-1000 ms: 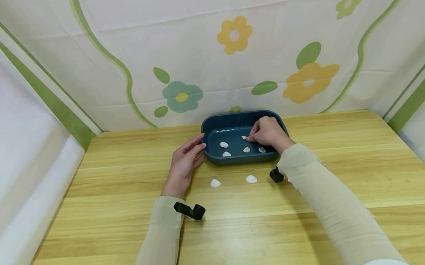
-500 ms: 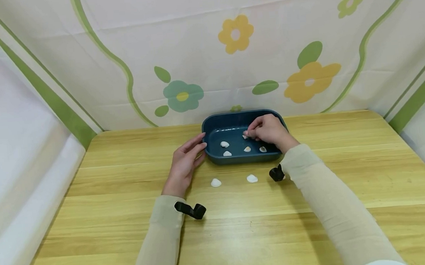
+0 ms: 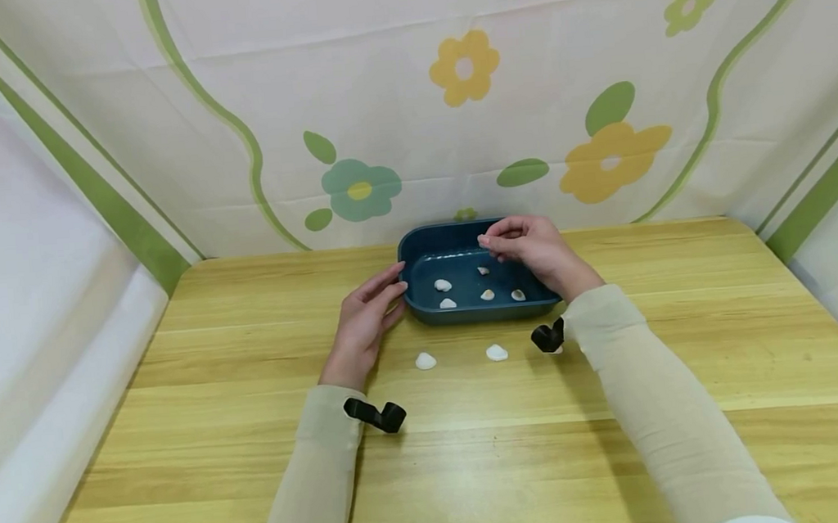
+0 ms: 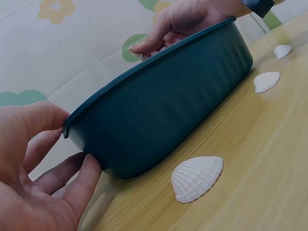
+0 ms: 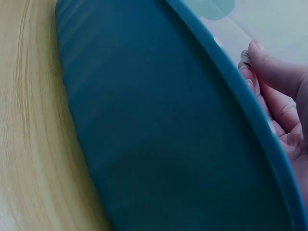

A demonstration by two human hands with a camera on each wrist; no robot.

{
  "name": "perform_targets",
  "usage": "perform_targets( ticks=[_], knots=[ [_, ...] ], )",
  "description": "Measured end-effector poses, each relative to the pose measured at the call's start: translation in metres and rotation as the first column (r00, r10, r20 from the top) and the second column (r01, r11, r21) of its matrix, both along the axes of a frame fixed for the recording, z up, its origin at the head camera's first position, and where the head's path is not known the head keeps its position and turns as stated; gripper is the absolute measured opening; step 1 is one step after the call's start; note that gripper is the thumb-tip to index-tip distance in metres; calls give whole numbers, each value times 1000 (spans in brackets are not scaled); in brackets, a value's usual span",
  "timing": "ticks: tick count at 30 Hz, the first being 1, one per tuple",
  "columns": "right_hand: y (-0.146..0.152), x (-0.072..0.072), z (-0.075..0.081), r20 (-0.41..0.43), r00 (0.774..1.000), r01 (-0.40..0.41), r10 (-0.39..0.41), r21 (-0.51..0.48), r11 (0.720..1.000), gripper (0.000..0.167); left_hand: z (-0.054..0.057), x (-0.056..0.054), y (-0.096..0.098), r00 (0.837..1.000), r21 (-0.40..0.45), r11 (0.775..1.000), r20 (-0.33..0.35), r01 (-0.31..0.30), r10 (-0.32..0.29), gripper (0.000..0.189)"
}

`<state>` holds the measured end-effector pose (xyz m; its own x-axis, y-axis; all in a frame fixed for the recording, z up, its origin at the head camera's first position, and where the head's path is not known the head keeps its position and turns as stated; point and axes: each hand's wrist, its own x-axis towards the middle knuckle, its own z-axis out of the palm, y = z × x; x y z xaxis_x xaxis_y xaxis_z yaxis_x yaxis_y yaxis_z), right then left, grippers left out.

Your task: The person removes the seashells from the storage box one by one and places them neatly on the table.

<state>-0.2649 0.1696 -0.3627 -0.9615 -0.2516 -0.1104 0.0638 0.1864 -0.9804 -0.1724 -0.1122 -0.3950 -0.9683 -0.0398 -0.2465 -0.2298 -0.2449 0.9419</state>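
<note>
A dark teal rectangular tub stands at the back of the table, with several small seashells spread over its floor. My left hand rests its fingertips against the outside of the tub's left end, fingers loosely bent. Above the right part of the tub, my right hand pinches a tiny ribbed shell between thumb and fingers; in the head view the fingertips mostly hide it. Just below that hand, a small shell lies on the tub floor.
In front of the tub, white ribbed shells lie on the wooden table: one at left, one in the middle, and a third partly hidden behind the right wrist's black camera mount. A flowered curtain hangs right behind the tub.
My right hand has risen off the tub floor and moved slightly back, pinching a tiny shell, while another shell stays where the fingers were. The left hand has not moved.
</note>
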Motion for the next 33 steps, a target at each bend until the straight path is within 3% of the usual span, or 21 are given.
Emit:
perform_targets(
  ticks=[6, 11, 16, 19, 23, 33],
  knots=[
    [0, 2, 2, -21, 1000, 7, -7, 3, 1000, 21, 2, 0, 1, 1000, 2, 1000, 2, 4, -4, 39],
    [1, 5, 6, -111, 990, 92, -89, 17, 996, 19, 2, 0, 1, 1000, 1, 1000, -3, 2, -2, 39],
    [4, 18, 19, -141, 979, 135, -146, -85, 987, 15, 1, 0, 1, 1000, -11, 1000, 14, 4, -4, 39],
    [6, 32, 32, -155, 981, 98, -118, -132, 986, 11, 1, 0, 0, 1000, -18, 1000, 14, 1, -1, 39],
    [6, 52, 41, -178, 982, 44, -61, -96, 994, 6, 1, -2, -2, 1000, -21, 1000, 13, 1, -1, 39],
    [0, 95, 28, -122, 991, -65, 59, -43, 997, 7, 4, -2, -2, 1000, -33, 999, 15, 7, -7, 40]
  ],
)
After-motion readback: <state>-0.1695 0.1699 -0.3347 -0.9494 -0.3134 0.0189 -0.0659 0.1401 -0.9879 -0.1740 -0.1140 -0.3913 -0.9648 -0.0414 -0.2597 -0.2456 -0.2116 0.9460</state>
